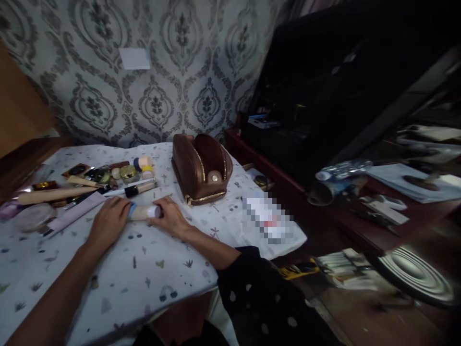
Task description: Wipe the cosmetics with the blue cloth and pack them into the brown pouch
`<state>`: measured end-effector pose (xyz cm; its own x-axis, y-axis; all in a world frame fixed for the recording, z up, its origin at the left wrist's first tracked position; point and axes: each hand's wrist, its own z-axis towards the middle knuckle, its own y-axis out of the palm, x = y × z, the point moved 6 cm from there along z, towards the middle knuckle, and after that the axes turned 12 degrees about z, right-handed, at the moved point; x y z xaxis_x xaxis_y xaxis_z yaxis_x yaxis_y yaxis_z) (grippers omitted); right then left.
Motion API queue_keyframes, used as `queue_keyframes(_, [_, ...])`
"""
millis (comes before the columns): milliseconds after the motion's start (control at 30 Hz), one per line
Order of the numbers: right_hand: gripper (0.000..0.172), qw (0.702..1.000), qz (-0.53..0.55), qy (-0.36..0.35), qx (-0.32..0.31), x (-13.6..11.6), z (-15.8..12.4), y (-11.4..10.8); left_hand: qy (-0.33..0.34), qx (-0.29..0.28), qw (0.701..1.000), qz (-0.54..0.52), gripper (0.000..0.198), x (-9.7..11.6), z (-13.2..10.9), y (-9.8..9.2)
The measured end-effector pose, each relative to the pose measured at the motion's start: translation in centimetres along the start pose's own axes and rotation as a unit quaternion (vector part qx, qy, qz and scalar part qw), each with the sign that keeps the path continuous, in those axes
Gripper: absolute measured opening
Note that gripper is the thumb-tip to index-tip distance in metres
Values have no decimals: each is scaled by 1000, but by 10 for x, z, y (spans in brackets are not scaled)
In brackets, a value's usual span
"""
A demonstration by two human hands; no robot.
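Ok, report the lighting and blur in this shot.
Head view: dim light, the large dark panel nearly lost in shadow; head view: the pale-capped bottle slightly soft, the clear bottle at right more smeared; head view: a pixelated patch over the right side of the patterned cloth.

It's a home we're in, a lived-in room by every sign! Up goes the patterned wallpaper (154, 103), ornate medallions in grey; below it lies a pale cloth (118, 264) printed with little plants and rainbows, personal make-up (127, 173) crowding its left side; and over right, papers (383, 173) and a clear plastic bottle (349, 168) clutter dark-red wooden furniture (432, 216).
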<state>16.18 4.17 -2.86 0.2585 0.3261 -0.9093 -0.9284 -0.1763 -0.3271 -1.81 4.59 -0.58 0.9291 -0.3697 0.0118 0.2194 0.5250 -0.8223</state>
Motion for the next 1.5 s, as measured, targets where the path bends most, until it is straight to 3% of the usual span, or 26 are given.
queue_keyframes(167, [40,1000,13,27,-7,2,-1,-1,-54,-14,997,52,28,-20,0,-1])
queue_keyframes(300, [45,999,36,13,-9,-2,-3,-3,-70,51,996,23,27,-1,5,-30])
queue_keyframes(400, [47,997,65,-26,-29,-9,-4,0,-12,86,996,-34,26,28,8,-46])
queue_keyframes(500, [47,996,66,-57,-29,-14,-5,0,75,38,995,-52,31,54,9,-42])
queue_keyframes(600, [44,996,70,-58,-21,-14,-5,1,112,9,994,-18,38,60,10,-33])
queue_keyframes(767, [50,991,123,-43,-23,-7,-4,7,101,-2,994,38,43,47,10,-27])
queue_keyframes(933, [38,984,172,-28,-20,-8,-4,7,90,-41,993,60,44,33,10,-26])
queue_keyframes(1300, [35,978,207,-32,-13,-8,-3,4,-81,-91,991,57,46,-10,8,-23])
queue_keyframes(1500, [34,967,253,-21,-8,2,2,7,-140,-83,986,23,47,-19,9,-22])
